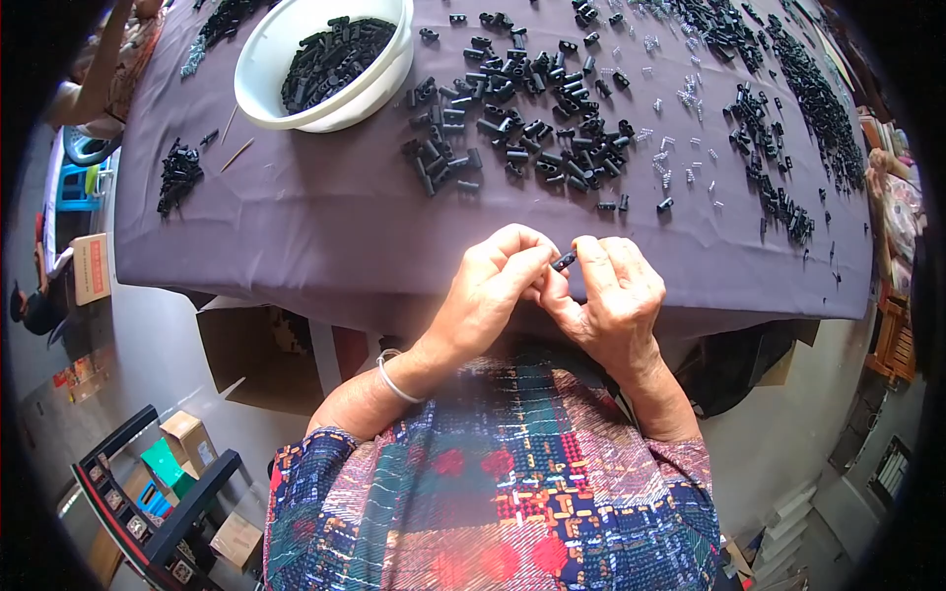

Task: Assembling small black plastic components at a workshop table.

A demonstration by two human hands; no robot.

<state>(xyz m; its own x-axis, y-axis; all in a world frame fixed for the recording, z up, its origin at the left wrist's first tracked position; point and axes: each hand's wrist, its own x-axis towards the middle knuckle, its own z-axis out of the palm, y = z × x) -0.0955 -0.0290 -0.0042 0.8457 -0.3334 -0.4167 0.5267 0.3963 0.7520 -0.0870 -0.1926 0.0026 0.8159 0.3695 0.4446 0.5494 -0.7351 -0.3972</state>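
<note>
Just over the near edge of the cloth-covered table, both my hands meet at a small black plastic part [564, 261]. My left hand [503, 271] pinches it from one side, thumb and forefinger closed. From the other side my right hand [613, 295] grips it between thumb and fingers. The fingertips hide part of it. Beyond my hands lies a loose heap of small black tubular plastic pieces [552, 148]. Small metal springs [690, 98] are scattered to the right of that heap.
A white basin [258, 84] full of black pieces stands at the far left. Further left lie a small black pile [179, 177] and a thin wooden stick [237, 155]. More black parts [778, 197] spread along the right side. An open cardboard box [261, 360] sits below the table edge.
</note>
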